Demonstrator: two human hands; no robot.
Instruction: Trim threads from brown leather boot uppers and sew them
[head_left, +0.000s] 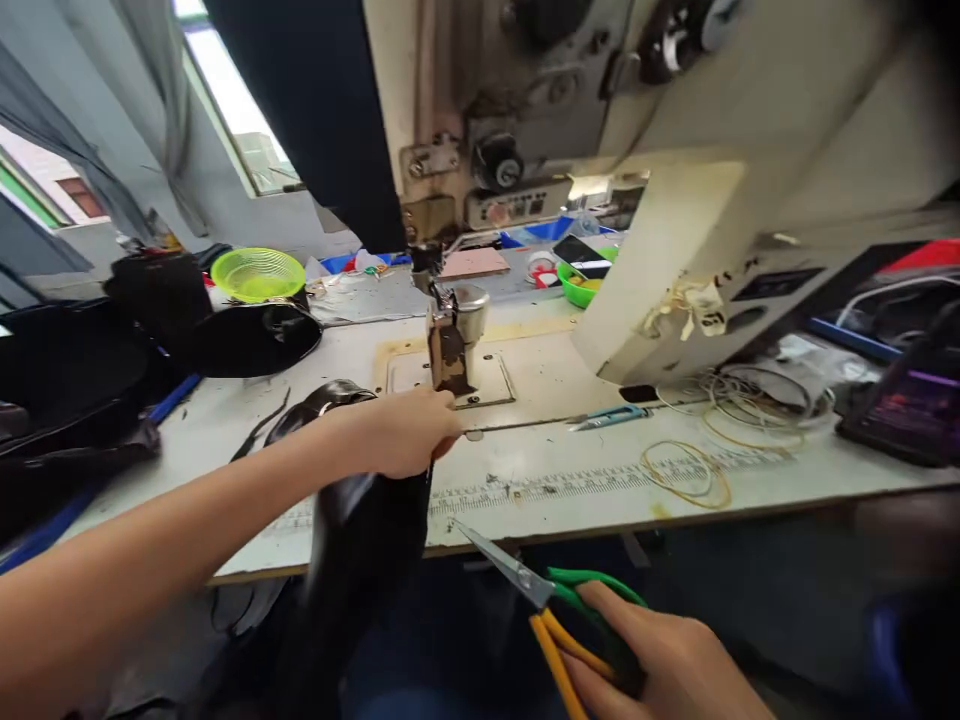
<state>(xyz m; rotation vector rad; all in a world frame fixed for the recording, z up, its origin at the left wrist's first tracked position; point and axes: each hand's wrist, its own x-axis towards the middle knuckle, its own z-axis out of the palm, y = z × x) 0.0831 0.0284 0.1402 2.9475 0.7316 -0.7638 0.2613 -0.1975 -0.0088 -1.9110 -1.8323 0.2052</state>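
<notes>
My left hand point(416, 432) is closed on a piece of glossy black material point(375, 560) that hangs over the table's front edge. It is just in front of the post point(452, 355) of a sewing machine point(660, 250). In my right hand point(667, 655) is a pair of scissors point(536, 590) with one green and one yellow handle. Their blades look closed together and point up and left, toward the table edge. The scissor tips are apart from the black material.
Small blue thread snips point(611, 417) lie right of the machine post. Loops of cord point(690, 472) rest near a printed ruler point(555, 487). Black pieces point(255, 340) and a yellow-green basket point(259, 275) are at the left. A dark screen point(915, 390) stands at the right.
</notes>
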